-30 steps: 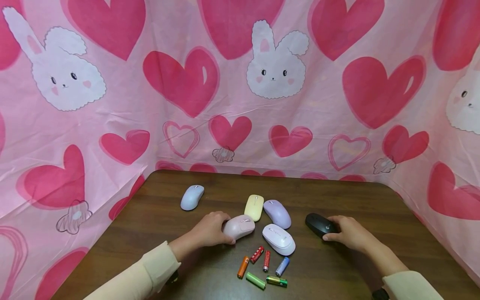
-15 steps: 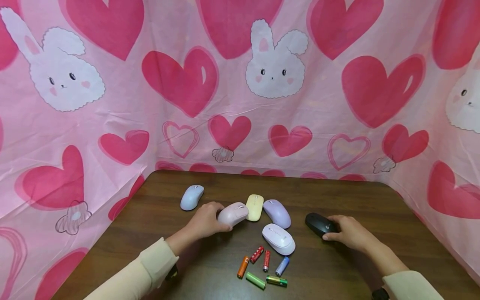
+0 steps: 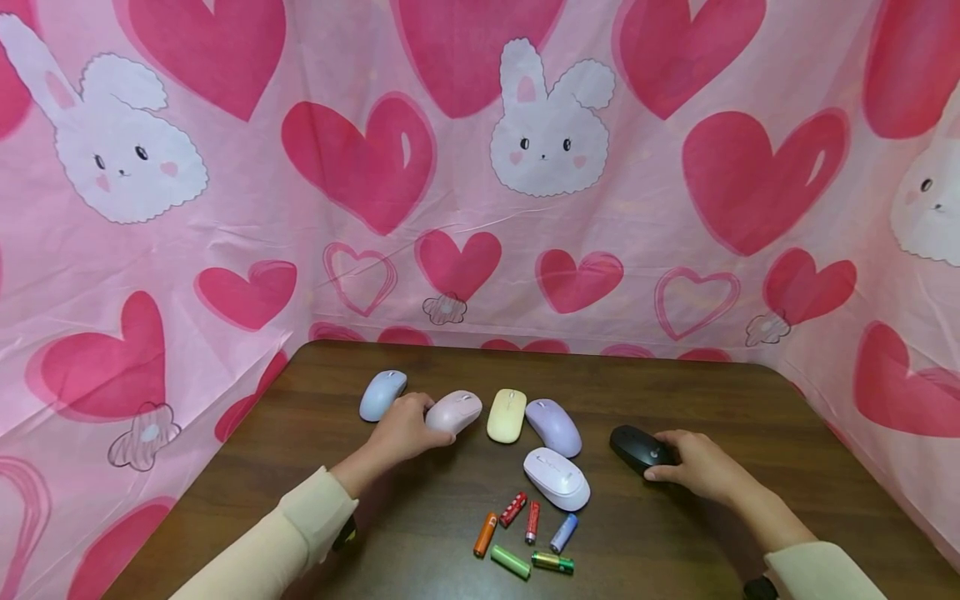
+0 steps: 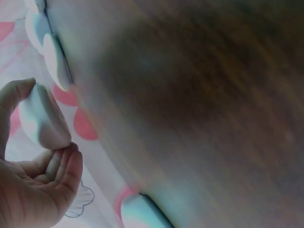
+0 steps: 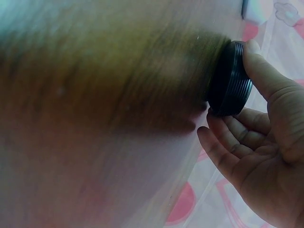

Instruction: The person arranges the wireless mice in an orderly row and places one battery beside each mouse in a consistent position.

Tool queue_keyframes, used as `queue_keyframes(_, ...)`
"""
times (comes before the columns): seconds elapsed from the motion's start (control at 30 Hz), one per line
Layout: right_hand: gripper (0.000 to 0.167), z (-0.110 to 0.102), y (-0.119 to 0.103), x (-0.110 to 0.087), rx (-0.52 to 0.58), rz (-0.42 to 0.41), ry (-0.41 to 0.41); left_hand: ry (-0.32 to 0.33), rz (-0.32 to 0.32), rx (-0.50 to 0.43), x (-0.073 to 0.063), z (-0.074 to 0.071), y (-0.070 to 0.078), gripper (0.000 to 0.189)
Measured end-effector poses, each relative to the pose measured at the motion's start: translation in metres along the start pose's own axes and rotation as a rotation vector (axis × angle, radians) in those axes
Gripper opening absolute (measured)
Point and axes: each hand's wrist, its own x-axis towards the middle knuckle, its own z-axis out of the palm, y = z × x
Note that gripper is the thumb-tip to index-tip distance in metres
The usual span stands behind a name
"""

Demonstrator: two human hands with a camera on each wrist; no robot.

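Observation:
My left hand point(image 3: 406, 431) pinches a pale pink computer mouse point(image 3: 454, 412) between thumb and fingers. In the left wrist view that pink mouse point(image 4: 42, 118) is held apart from the tabletop. At the right, my right hand point(image 3: 699, 465) grips a black mouse point(image 3: 640, 448) by its sides; the right wrist view shows the black mouse point(image 5: 231, 80) between thumb and fingertips, close to the wood. A light blue mouse point(image 3: 382, 395) lies just beyond my left hand. To the right of the pink mouse are a yellow mouse point(image 3: 507, 416) and a purple mouse point(image 3: 554, 427).
A white mouse point(image 3: 557, 479) lies in front of the purple one. Several loose batteries, among them an orange battery point(image 3: 485, 534) and a green battery point(image 3: 511, 562), lie near the front of the brown table point(image 3: 660, 550). A pink heart-patterned cloth point(image 3: 465, 217) hangs behind.
My left hand has carried the pink mouse left and away from me, from in front of the yellow mouse to its left. The right hand stays on the black mouse.

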Motion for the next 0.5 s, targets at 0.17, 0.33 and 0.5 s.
queue_keyframes(0.17, 0.072, 0.0, 0.0, -0.001, -0.004, -0.002, 0.007, -0.002, -0.058, 0.038, 0.006, 0.001, -0.003, 0.052)
queue_keyframes(0.33, 0.071, -0.001, -0.002, -0.002, -0.004, 0.0, 0.011, -0.002, -0.087, 0.066, 0.012, 0.001, -0.007, 0.05)
queue_keyframes(0.5, 0.07, -0.002, -0.003, -0.002, 0.003, 0.004, 0.008, 0.013, -0.102, 0.072, 0.015, 0.001, -0.011, 0.047)
